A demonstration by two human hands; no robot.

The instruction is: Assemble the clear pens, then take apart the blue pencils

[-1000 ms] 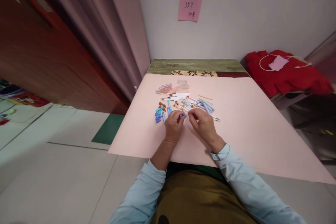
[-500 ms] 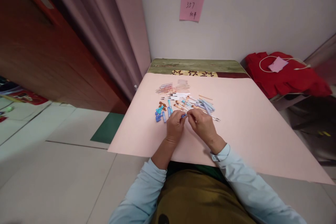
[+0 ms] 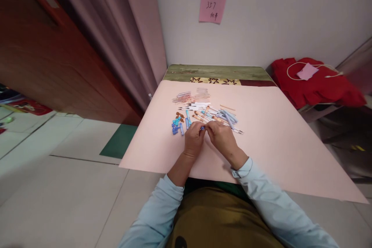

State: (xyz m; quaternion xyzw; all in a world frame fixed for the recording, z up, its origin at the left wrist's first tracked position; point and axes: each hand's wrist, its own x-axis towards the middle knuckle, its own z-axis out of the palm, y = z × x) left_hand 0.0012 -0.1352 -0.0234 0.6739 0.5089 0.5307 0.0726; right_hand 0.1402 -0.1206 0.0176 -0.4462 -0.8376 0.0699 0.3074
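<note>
My left hand (image 3: 193,139) is closed, its fingertips pinched round a small blue pen part (image 3: 202,128) with a round end showing. Close against it, my right hand (image 3: 223,138) is also closed; its thumb and fingers meet at the same spot, and what they grip is hidden. Just left of the hands lie small blue, teal and brown pen pieces (image 3: 175,128) and several blue pen barrels (image 3: 181,129). Beyond the fingers are white pen refills (image 3: 199,106) with dark tips, tan pen barrels (image 3: 197,116) and pale blue pen barrels (image 3: 229,118).
A pink sheet (image 3: 276,135) covers most of the table (image 3: 221,70). Clear pinkish pen tubes (image 3: 184,97) lie towards the back. Right of the table is red cloth (image 3: 319,89) with a white cable; a brown door (image 3: 58,66) and curtain stand left.
My right hand has shifted slightly left, closing the small gap to my left hand at the blue pen part. The left hand and the piles stay much the same.
</note>
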